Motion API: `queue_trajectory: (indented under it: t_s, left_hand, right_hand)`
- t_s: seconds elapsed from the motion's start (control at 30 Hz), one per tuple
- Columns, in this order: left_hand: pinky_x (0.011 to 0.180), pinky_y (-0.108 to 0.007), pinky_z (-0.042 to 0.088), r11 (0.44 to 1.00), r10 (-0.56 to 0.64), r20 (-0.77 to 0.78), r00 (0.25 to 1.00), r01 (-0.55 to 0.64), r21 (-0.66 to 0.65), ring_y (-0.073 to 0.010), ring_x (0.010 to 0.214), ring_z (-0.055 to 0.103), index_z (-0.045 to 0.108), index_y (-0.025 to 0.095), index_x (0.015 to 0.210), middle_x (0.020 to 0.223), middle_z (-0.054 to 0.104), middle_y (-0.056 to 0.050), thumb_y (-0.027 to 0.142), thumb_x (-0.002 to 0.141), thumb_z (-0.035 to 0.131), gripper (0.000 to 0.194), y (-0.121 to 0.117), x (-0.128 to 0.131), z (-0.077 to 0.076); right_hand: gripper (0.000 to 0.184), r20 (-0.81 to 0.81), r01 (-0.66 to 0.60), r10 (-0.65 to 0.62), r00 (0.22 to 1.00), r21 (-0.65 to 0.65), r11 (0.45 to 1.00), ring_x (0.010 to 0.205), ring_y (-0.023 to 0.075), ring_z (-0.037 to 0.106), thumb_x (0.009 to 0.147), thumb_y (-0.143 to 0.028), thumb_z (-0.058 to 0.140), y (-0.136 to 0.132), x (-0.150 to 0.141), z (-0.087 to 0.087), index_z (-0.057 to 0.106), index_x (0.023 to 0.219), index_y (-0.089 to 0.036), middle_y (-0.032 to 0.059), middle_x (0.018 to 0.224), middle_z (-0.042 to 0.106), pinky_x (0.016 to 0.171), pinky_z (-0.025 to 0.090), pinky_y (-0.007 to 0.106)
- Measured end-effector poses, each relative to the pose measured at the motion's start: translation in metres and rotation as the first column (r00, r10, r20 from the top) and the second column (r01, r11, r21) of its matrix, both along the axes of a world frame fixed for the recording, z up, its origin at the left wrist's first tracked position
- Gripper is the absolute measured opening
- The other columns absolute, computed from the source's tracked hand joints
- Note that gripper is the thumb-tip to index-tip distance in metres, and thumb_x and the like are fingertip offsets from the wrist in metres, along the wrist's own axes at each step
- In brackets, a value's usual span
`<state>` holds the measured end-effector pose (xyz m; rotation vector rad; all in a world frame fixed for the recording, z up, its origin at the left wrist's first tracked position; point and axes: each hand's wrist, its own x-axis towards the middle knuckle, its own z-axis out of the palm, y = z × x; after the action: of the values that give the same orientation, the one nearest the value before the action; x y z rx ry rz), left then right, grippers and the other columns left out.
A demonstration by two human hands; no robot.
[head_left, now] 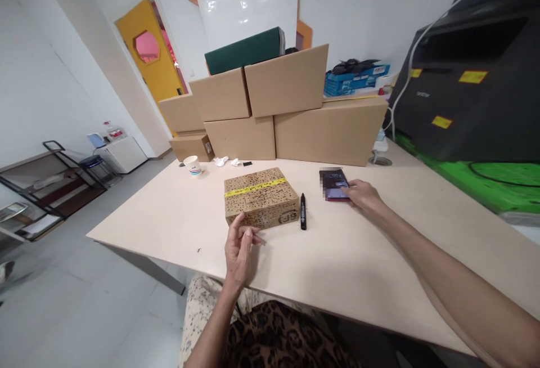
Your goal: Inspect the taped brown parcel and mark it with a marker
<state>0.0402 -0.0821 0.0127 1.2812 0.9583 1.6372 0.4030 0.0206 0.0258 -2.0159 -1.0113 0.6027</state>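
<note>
On the table in front of me lies a small cardboard box (pixel 260 196), covered in dark speckles and closed with a strip of yellow tape. My left hand (pixel 240 247) rests at its near side, palm partly up, fingers loosely curled and apart, holding nothing. A black marker (pixel 303 212) lies beside the box's right side. Farther right is a smartphone (pixel 335 187) with a lit screen, partly blurred by pixelation. My right hand (pixel 363 196) grips its right edge, with fingertips at the screen; the fingers' undersides are hidden.
Large cardboard boxes (pixel 236 138) are stacked along the table's back, a green box (pixel 244 52) on top. A paper cup (pixel 193 165) and crumpled tissues (pixel 220 161) stand before them. A big dark machine (pixel 459 81) is at right, a blue crate (pixel 356 81) behind.
</note>
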Motion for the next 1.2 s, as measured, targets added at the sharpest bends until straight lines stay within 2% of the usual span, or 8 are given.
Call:
queue_trajectory:
  t_s: [0.13,0.27,0.5,0.63,0.77,0.87,1.1,1.2]
  left_hand:
    - [0.068,-0.028,0.058,1.0,0.02,-0.007,1.0,-0.02,0.006,-0.0136,0.067,0.069,0.061,0.018,0.136,0.086,0.076,-0.003,0.055,0.09,0.077,0.061,0.0,-0.002,-0.001]
    - [0.068,-0.029,0.058,1.0,0.025,-0.026,0.999,-0.024,0.013,-0.0137,0.067,0.069,0.063,0.018,0.134,0.087,0.076,-0.004,0.055,0.09,0.076,0.058,0.001,-0.003,-0.002]
    - [0.069,-0.029,0.058,1.0,0.015,-0.015,1.0,-0.015,0.019,-0.0135,0.066,0.069,0.062,0.019,0.132,0.088,0.076,-0.003,0.053,0.091,0.076,0.055,0.001,-0.004,-0.003]
    - [0.069,-0.029,0.058,1.0,0.01,-0.027,1.0,-0.009,0.022,-0.0135,0.067,0.069,0.061,0.018,0.133,0.088,0.076,-0.003,0.052,0.092,0.075,0.054,0.0,-0.004,-0.002]
    - [0.07,-0.029,0.058,1.0,0.015,-0.044,0.999,-0.014,0.016,-0.0136,0.067,0.069,0.061,0.019,0.133,0.088,0.076,-0.003,0.052,0.093,0.074,0.054,0.0,-0.004,-0.002]
    - [0.069,-0.028,0.057,1.0,0.015,-0.041,0.999,-0.015,0.009,-0.0133,0.067,0.068,0.061,0.019,0.133,0.087,0.076,-0.003,0.052,0.092,0.075,0.054,0.001,-0.004,-0.002]
    - [0.071,-0.028,0.056,0.999,0.026,-0.063,0.998,-0.024,0.042,-0.0134,0.068,0.066,0.062,0.019,0.133,0.088,0.074,-0.003,0.051,0.094,0.072,0.052,0.0,-0.003,-0.005]
    - [0.08,-0.029,0.055,0.965,0.238,-0.076,0.968,-0.227,0.129,-0.016,0.082,0.067,0.066,0.02,0.129,0.096,0.072,-0.005,0.051,0.096,0.07,0.046,0.0,-0.007,-0.008]
  right_hand:
    - [0.027,0.158,-0.042,0.054,0.986,-0.082,0.996,0.06,0.025,0.066,0.087,-0.024,0.064,-0.001,0.003,0.006,0.077,0.107,-0.01,0.0072,0.06,0.068,0.063,0.047,0.033]
    - [0.03,0.264,-0.059,0.088,0.96,-0.117,0.991,0.082,0.0303,0.073,0.089,-0.025,0.063,0.001,0.003,0.004,0.077,0.111,-0.01,0.0161,0.085,0.078,0.072,0.048,0.035]
    - [0.038,0.407,-0.047,0.103,0.908,-0.145,0.988,0.107,0.0348,0.071,0.091,-0.032,0.061,-0.008,-0.003,0.013,0.073,0.122,-0.013,0.0219,0.118,0.076,0.077,0.047,0.037]
    - [0.031,0.415,-0.272,0.328,0.849,-0.189,0.944,0.099,0.0304,0.071,0.096,-0.045,0.057,-0.032,-0.045,0.029,0.073,0.103,-0.019,0.015,0.107,0.078,0.072,0.045,0.034]
    - [0.049,0.377,-0.511,0.579,0.723,-0.273,0.815,0.089,0.0286,0.073,0.098,-0.046,0.055,-0.055,-0.101,0.031,0.058,0.135,-0.015,0.0157,0.104,0.079,0.067,0.042,0.032]
    - [0.045,0.431,-0.51,0.621,0.655,-0.354,0.784,0.096,0.0317,0.075,0.097,-0.03,0.052,-0.054,-0.12,0.028,0.053,0.14,-0.014,0.0184,0.109,0.079,0.07,0.041,0.034]
    - [0.046,0.533,-0.29,0.42,0.734,-0.314,0.904,0.103,0.0358,0.074,0.102,-0.023,0.044,-0.021,-0.088,0.027,0.05,0.145,-0.009,0.0255,0.112,0.077,0.079,0.046,0.038]
    - [0.043,0.553,-0.26,0.317,0.771,-0.181,0.948,0.104,0.0359,0.073,0.105,-0.03,0.042,-0.018,-0.075,0.027,0.056,0.142,-0.011,0.0247,0.114,0.077,0.083,0.047,0.039]
